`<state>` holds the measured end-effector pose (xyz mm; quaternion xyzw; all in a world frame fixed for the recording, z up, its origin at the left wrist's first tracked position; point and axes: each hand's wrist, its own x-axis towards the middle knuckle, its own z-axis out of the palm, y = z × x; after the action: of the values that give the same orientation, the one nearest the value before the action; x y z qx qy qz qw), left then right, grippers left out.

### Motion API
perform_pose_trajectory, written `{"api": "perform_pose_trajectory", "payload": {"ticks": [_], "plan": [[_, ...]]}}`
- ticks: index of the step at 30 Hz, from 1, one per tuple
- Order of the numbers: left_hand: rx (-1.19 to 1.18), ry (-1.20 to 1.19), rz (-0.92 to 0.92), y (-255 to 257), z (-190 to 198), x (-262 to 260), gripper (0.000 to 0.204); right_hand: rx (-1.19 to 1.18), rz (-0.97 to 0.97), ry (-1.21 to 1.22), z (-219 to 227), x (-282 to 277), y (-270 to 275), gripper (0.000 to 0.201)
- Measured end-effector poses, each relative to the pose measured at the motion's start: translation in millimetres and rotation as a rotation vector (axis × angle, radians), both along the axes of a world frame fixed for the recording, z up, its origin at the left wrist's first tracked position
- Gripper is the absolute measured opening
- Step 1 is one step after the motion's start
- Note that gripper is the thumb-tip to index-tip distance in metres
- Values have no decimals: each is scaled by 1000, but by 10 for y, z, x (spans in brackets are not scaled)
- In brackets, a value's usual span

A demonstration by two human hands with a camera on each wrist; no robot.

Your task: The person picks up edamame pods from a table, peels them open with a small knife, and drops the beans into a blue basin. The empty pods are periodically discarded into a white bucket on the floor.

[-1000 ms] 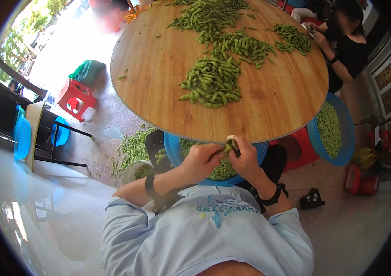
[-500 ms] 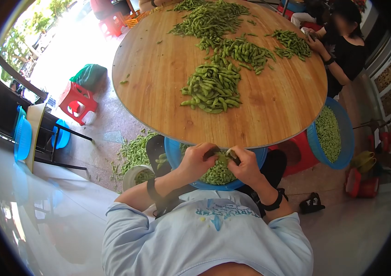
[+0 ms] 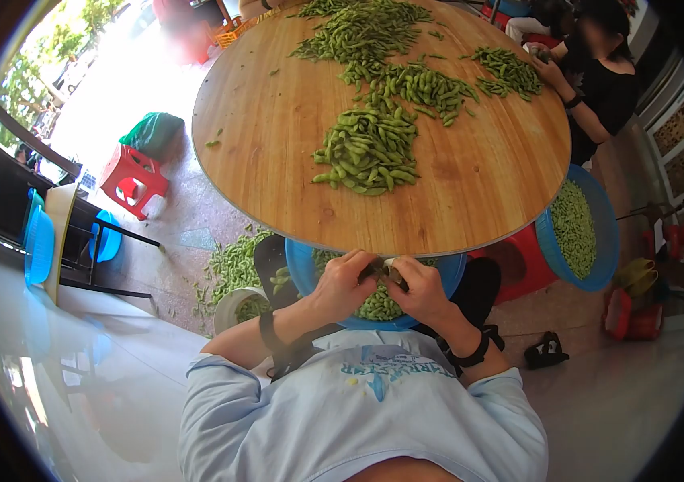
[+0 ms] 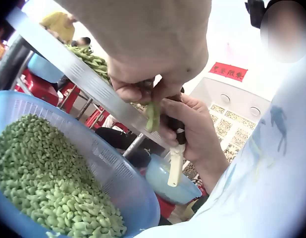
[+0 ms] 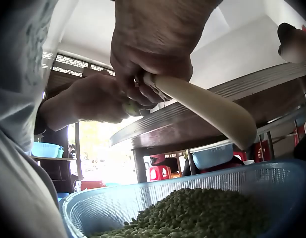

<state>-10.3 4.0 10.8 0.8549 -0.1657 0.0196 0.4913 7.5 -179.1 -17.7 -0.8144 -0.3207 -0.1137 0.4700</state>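
My left hand (image 3: 342, 283) pinches a green soybean pod (image 4: 152, 118) between thumb and fingers. Close beside it, my right hand (image 3: 425, 291) grips a small tool with a cream handle (image 5: 207, 109); its working end is hidden by the fingers. Both hands meet just in front of the table's near edge, above a blue plastic basket (image 4: 143, 206). Shelled green beans (image 4: 59, 191) are heaped inside that basket. On the round wooden table (image 3: 262, 153) lies a pile of unshelled pods (image 3: 366, 153).
A second blue basket of beans (image 3: 573, 233) stands at the right. Pods (image 3: 233, 261) lie on the floor at left around a white bucket (image 3: 229, 312). A red stool (image 3: 135, 177) stands farther left. Another person (image 3: 599, 80) sits at the table's right side.
Half a second ago a green pod showed between my spread hands; now they are closer together, and less green shows. One second ago, the hands were slightly farther right, touching.
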Motion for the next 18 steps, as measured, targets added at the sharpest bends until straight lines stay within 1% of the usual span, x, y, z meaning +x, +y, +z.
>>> {"api": "perform_pose_trajectory", "payload": {"ticks": [2, 3, 5, 6, 8, 12, 14, 18], "plan": [[-24, 9, 11, -6, -38, -20, 20, -43, 6, -70, -11, -16, 3, 27], [-24, 13, 9, -12, -62, -29, 20, -43, 5, -66, -27, -28, 8, 27], [-59, -121, 19, -32, -94, -15, 21, -10, 5, -76, -53, -12, 16, 25], [-59, -122, 20, -35, -78, -9, 21, -10, 6, -77, -47, -8, 19, 25], [-64, -4, 32, -40, -40, -13, 19, -14, 1, -39, -38, -20, 23, 24], [-80, -14, 57, -54, -77, -11, 18, 46, -6, -30, -35, -39, 49, 25], [-101, -6, 59, -43, -79, -14, 19, 69, -7, 39, -21, -56, 56, 22], [-163, 35, 68, -47, -142, -3, 18, 85, -44, 86, 6, -49, 63, 20]]}}
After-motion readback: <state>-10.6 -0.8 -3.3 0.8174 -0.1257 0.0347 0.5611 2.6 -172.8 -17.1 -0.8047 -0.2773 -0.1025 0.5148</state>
